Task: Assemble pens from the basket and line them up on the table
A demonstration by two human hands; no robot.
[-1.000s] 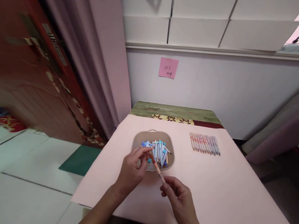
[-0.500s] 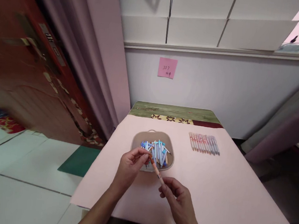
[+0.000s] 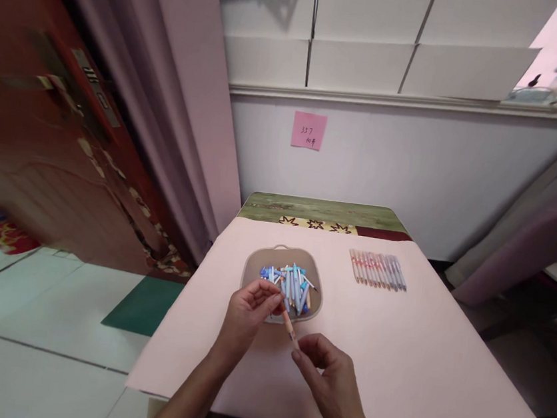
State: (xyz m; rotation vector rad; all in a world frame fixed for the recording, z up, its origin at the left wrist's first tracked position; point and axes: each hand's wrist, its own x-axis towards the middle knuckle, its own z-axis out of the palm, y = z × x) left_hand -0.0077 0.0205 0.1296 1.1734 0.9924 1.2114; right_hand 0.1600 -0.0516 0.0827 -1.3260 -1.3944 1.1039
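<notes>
An orange-and-pale pen (image 3: 290,326) is stretched between my two hands, slanting down to the right in front of the bin. My left hand (image 3: 252,313) pinches its darker orange upper end, which the fingers partly cover. At the lower, pale end, my right hand (image 3: 323,368) grips it between thumb and fingers. Just beyond them stands a greyish-beige plastic bin (image 3: 256,260) holding a heap of blue, white and light brown pens (image 3: 294,285). Farther right, a row of several pens (image 3: 377,270), shading from orange-red to grey, lies side by side on the table.
A pale pink sheet (image 3: 392,363) covers most of the table, with a green patterned strip (image 3: 318,210) bare at the back. A pink note (image 3: 309,130) is stuck on the wall. To the left are a purple curtain (image 3: 186,91) and a reddish-brown door (image 3: 26,126).
My left hand's fingers have slid farther down over the pen's orange end. The right hand has shifted slightly left, still holding the pale end. The whole view has moved a little.
</notes>
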